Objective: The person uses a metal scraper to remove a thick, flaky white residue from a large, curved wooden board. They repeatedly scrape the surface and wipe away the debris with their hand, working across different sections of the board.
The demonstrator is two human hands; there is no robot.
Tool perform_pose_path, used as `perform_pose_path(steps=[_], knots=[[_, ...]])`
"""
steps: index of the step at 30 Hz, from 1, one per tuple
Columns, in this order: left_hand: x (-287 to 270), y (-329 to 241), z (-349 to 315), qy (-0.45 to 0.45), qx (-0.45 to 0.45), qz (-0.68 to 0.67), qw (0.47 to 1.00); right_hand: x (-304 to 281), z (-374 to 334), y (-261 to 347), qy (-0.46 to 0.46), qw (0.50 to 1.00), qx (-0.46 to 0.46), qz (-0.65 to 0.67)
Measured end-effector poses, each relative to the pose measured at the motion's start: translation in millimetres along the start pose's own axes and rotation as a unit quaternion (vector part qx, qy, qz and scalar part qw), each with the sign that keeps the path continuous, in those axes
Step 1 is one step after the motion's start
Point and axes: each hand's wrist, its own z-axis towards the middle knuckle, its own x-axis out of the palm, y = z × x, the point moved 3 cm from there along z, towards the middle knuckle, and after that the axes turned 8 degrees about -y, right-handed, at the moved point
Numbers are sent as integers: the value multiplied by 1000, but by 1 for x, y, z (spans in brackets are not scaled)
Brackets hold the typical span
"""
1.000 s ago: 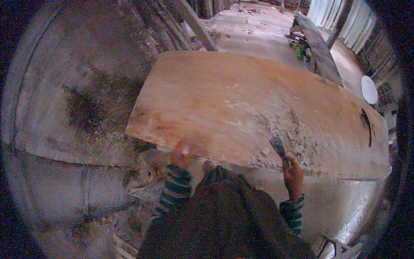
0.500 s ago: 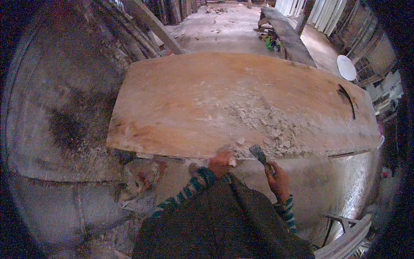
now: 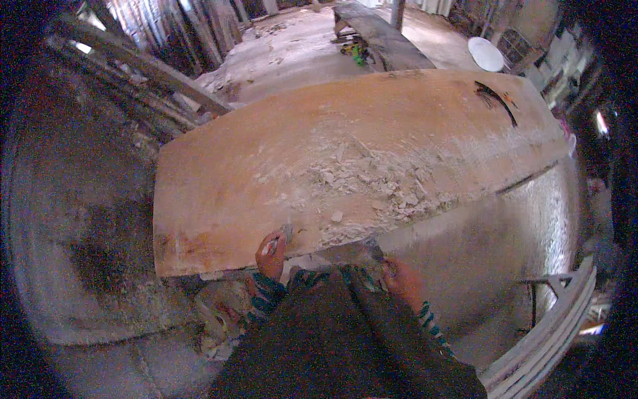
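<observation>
Head view: the left hand (image 3: 270, 259) is over the near edge of the worktop (image 3: 219, 179), its grip pinching a pale piece (image 3: 269, 248). The right hand (image 3: 403, 279) lies just outside that edge, its grip wrapped round a dark tool (image 3: 372, 249), blurred, whose long axis slants forward and left. The chips (image 3: 362, 174) lie on the worktop, ahead of the right hand and ahead-right of the left, spread lengthwise along the board. The tool's tip is nearer the chips than the left hand.
</observation>
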Motion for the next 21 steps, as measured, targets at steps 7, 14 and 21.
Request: perform_pose_path(steps=[7, 14, 21], knots=[[-6, -11, 35, 116, 129, 72, 982, 45, -22, 21, -8, 994, 110, -8], [-19, -17, 75, 256, 274, 66, 925, 53, -42, 119, -44, 954, 295, 11], [-47, -17, 97, 339, 383, 24, 859, 191, -88, 141, -224, 963, 132, 73]])
